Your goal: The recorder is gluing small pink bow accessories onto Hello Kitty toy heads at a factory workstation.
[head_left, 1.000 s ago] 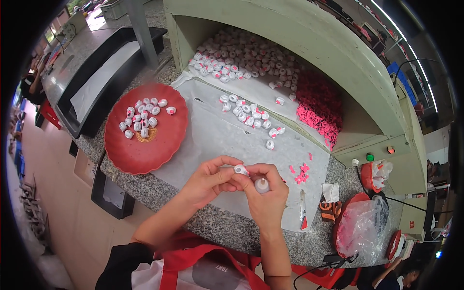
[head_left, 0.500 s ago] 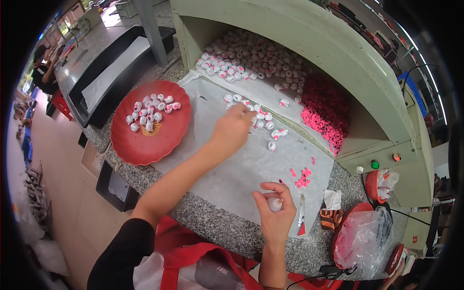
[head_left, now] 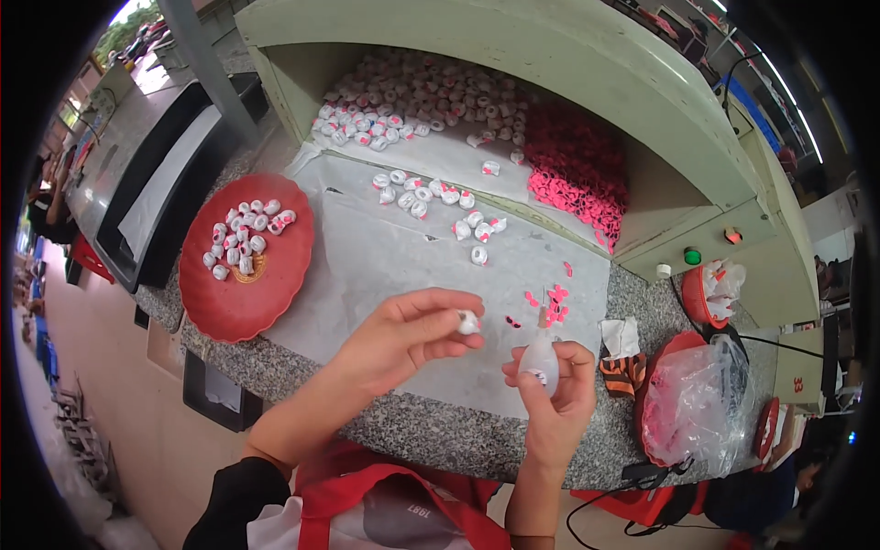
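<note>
A small white rounded piece (head_left: 468, 322) is pinched between the thumb and fingers of my left hand (head_left: 394, 335), above the white paper sheet (head_left: 367, 247). My right hand (head_left: 561, 394) grips a translucent squeeze bottle (head_left: 539, 357) with a thin needle tip pointing up and away from me. Just past that tip lie several small pink pieces (head_left: 556, 302). More white pieces with pink spots (head_left: 422, 192) are scattered at the sheet's far side. On the left, a red scalloped plate (head_left: 284, 284) bears several of the same pieces.
A pale green cabinet (head_left: 642, 101) arches over a heap of white pieces (head_left: 440, 96) and a pink heap (head_left: 577, 174). To the right are a red bowl (head_left: 694, 298), a clear plastic bag (head_left: 701, 403) and an orange-black striped cloth (head_left: 623, 374). A long black tray (head_left: 174, 183) stands far left.
My left hand has come back from the far group of white pieces with one in its fingers. My right hand has turned the bottle so its needle points away. The view has shifted.
</note>
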Demonstrator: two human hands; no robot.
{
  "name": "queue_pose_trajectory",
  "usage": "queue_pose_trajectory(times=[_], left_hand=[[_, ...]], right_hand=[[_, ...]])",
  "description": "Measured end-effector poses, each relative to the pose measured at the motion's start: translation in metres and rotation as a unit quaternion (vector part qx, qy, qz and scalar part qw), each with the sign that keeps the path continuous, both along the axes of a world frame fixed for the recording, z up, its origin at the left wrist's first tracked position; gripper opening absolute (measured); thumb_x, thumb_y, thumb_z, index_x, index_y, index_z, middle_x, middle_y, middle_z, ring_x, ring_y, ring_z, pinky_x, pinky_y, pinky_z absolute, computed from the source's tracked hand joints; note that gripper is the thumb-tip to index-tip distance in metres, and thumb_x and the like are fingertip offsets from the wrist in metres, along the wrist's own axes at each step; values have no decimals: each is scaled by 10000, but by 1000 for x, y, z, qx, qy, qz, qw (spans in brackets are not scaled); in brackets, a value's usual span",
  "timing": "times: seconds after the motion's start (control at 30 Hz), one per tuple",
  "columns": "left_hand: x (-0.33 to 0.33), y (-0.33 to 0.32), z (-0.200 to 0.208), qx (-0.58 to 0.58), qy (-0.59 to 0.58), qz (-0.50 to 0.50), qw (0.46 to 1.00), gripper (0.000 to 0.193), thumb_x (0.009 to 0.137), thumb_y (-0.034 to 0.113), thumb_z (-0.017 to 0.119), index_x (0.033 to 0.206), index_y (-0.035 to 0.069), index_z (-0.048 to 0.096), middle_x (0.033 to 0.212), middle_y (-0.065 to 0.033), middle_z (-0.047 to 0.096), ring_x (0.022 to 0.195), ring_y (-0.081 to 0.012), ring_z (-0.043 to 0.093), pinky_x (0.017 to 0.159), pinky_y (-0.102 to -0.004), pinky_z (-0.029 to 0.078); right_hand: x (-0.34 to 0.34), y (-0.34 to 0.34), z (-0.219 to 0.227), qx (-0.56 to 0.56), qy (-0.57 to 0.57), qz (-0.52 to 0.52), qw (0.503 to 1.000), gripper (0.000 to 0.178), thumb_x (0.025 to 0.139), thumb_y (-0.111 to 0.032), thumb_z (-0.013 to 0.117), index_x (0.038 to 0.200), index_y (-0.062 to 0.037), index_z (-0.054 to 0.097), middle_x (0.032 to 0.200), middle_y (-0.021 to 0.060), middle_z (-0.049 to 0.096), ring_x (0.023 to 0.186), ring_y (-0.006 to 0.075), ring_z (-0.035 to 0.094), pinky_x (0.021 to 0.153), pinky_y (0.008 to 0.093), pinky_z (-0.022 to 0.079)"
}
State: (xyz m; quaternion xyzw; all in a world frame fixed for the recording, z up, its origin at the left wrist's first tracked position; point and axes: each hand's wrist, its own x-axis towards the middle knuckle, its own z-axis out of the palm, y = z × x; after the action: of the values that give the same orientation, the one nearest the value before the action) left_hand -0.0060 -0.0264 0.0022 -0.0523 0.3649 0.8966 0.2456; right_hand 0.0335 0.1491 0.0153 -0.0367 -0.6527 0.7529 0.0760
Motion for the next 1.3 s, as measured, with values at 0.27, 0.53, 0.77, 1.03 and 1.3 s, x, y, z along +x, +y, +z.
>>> queue_pose_trajectory(times=[0.27,0.53,0.77,1.03,1.3], left_hand=[[17,26,1,-180,212,69,958,357,777,-103,531,1121,-42,458,1078,-139,541,965,-192,554,822,-295,473],[22,34,4,-167,219,127,953,300,787,-84,538,1080,-59,481,1082,-147,546,1004,-182,539,868,-284,454],[23,32,5,-166,226,123,952,328,775,-95,544,1090,-72,455,1108,-183,527,1036,-221,526,894,-328,436],[23,27,6,-162,228,120,952,320,773,-109,531,1083,-71,461,1104,-189,528,1039,-226,524,885,-326,442],[20,24,7,-142,181,95,969,310,772,-98,531,1074,-63,473,1088,-178,545,1033,-218,532,876,-313,437]], right_hand=[[30,5,7,273,197,-132,932,305,689,-174,544,907,36,504,840,113,508,644,135,495,609,242,425],[25,9,8,295,242,-95,919,254,635,-74,615,865,17,561,706,118,608,537,187,581,508,247,460],[28,7,8,300,221,-89,924,245,687,-125,610,881,11,546,750,97,586,593,166,558,541,243,443],[25,2,13,309,216,-67,924,229,708,-177,609,853,-7,558,750,78,587,625,157,556,579,241,443],[26,1,19,309,180,-85,930,224,714,-201,611,835,-19,559,717,72,584,603,143,552,561,237,438]])
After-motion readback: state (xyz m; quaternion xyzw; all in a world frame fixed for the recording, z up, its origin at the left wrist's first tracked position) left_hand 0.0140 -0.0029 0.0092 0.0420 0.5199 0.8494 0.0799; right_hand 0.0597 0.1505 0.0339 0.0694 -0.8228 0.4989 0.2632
